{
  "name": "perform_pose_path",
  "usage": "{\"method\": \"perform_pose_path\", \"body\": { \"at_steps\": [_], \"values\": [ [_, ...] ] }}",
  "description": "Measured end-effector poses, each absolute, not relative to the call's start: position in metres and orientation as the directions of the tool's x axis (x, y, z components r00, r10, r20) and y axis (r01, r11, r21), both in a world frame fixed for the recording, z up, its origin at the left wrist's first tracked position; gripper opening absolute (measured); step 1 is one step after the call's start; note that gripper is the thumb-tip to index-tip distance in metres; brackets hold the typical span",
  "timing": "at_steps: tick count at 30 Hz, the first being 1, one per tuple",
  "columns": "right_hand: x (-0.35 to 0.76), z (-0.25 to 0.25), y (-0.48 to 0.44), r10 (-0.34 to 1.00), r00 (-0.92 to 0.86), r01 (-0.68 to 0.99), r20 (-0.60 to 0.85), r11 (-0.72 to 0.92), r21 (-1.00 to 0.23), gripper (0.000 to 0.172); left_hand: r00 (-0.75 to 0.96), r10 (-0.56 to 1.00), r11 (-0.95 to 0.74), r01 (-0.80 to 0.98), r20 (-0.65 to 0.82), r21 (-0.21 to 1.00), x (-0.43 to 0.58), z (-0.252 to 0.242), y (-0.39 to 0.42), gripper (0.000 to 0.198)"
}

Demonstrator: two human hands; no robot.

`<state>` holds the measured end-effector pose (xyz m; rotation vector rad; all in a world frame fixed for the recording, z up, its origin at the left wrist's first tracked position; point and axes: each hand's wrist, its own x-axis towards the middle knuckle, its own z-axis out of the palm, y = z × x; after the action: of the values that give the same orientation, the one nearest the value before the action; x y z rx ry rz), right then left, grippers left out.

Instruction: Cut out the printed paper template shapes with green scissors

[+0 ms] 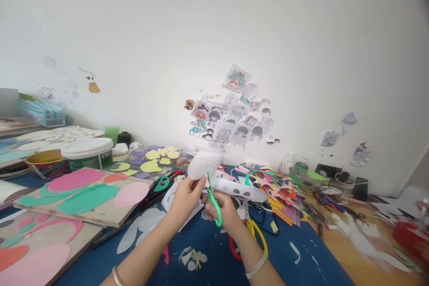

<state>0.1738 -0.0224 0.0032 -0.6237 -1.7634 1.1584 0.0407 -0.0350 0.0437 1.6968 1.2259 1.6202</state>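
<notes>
My left hand pinches the lower edge of a white sheet of paper, which curls up in front of the wall and carries faint drawn lines. Closed around green-handled scissors is my right hand. The blades point up and meet the paper just right of my left fingers. Behind my right hand lies a long white paper strip with grey spots. Whether the blades are apart or together is too small to tell.
Cut coloured shapes lie on a board at left, beside a lidded tub. A heap of coloured paper scraps is at right. Red and yellow handles lie by my right wrist. Small paper offcuts are on the blue mat.
</notes>
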Motion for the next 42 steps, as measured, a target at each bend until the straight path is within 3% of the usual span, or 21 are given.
{"method": "perform_pose_path", "body": {
  "at_steps": [7, 21, 36, 42],
  "values": [
    [0.176, 0.005, -0.022, 0.785, -0.440, -0.058, 0.436, 0.460, -0.886, 0.027, -0.023, 0.857, -0.492, 0.262, 0.515, 0.830, 0.042, 0.034, -0.031, 0.026],
    [0.177, 0.002, -0.020, 0.803, -0.424, -0.016, 0.419, 0.457, -0.889, 0.026, -0.044, 0.865, -0.472, 0.265, 0.499, 0.841, 0.044, 0.036, -0.032, 0.027],
    [0.179, 0.000, -0.018, 0.798, -0.419, -0.003, 0.433, 0.475, -0.880, 0.022, 0.019, 0.899, -0.436, 0.151, 0.438, 0.887, 0.044, 0.042, -0.038, 0.025],
    [0.176, 0.009, -0.024, 0.839, -0.388, 0.088, 0.381, 0.446, -0.891, 0.024, -0.109, 0.875, -0.435, 0.252, 0.472, 0.864, 0.034, 0.053, -0.042, 0.024]
  ]
}}
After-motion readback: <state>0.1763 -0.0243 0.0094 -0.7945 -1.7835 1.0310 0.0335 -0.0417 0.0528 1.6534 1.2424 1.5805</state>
